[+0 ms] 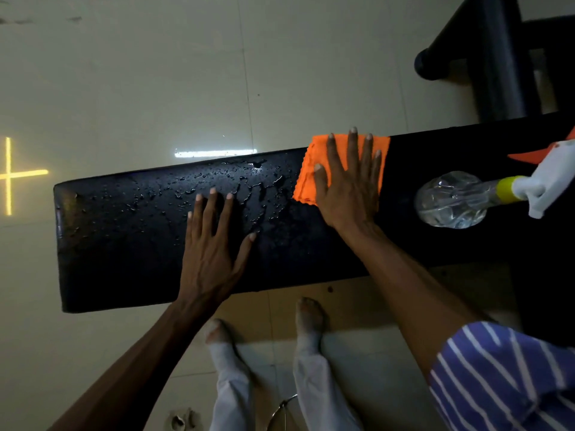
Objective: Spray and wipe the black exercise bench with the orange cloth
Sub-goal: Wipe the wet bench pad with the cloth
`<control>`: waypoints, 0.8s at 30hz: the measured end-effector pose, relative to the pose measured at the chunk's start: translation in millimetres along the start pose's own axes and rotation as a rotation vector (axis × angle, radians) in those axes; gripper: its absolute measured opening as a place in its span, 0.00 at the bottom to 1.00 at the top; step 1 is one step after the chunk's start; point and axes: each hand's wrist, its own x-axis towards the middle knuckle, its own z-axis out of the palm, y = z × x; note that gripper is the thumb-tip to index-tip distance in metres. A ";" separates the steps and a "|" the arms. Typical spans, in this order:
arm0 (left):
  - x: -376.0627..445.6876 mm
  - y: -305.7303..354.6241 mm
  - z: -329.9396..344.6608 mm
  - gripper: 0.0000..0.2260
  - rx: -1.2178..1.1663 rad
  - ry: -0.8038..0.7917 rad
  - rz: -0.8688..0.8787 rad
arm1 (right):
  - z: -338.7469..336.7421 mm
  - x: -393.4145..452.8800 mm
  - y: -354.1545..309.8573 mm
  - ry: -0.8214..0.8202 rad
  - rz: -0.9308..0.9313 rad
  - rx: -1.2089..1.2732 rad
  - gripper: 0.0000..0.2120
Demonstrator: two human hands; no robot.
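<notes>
Black bench (124, 244) w/ beaded droplets — right hand (348, 185) flat, fingers spread, on folded orange cloth (308, 175).

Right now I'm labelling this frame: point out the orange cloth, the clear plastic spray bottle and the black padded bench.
orange cloth (306, 172): head view, left half.
clear plastic spray bottle (448, 200): head view, body.
black padded bench (124, 244): head view, wet top.

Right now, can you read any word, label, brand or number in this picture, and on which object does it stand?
None: no readable text in this view.
The spray bottle shows no label.
The orange cloth and the black bench carry no print.
</notes>
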 end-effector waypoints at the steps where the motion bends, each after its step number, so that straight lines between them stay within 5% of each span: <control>1: -0.8 -3.7 -1.6 0.34 0.009 -0.008 0.000 | 4.4 -10.1 -11.6 -0.009 -0.044 -0.010 0.30; 6: 2.0 -24.5 -16.1 0.35 -0.002 -0.022 -0.040 | -2.7 -41.7 11.5 -0.113 -0.380 -0.084 0.31; 13: 1.7 -65.3 -20.3 0.34 0.036 -0.009 -0.020 | 10.0 2.2 -53.9 -0.002 0.036 -0.011 0.30; 19: -0.2 -89.3 -32.9 0.34 0.041 -0.025 -0.038 | 10.9 -46.0 -52.0 -0.157 -0.356 -0.069 0.30; 24: -0.2 -104.5 -24.9 0.33 0.072 -0.025 0.002 | 10.5 0.5 -73.6 -0.145 -0.089 -0.005 0.31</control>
